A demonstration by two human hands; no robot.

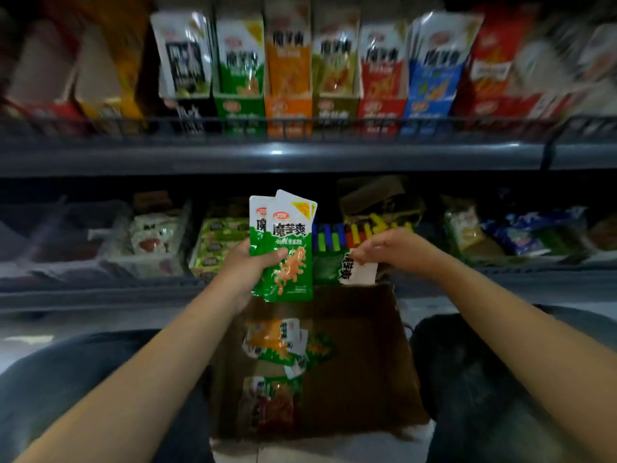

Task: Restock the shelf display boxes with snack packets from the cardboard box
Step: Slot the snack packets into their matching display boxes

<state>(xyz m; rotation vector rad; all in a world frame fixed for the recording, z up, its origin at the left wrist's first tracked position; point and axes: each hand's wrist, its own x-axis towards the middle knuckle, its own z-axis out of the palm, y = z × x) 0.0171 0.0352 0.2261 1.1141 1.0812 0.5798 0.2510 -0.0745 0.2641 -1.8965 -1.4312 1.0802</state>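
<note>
Fanning upright from the left hand (pixel 248 267), green-and-white snack packets (pixel 288 245) overlap.

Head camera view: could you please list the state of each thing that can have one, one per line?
Left hand: grips green packets, held upright.
Green packets: a small stack, lifted above the box.
Right hand: fingers pinch another packet.
Sideways packet: held lying on its side, beside the stack.
Cardboard box: open, a few packets left inside.
Green display box: on the upper shelf, packets standing in it.
</note>
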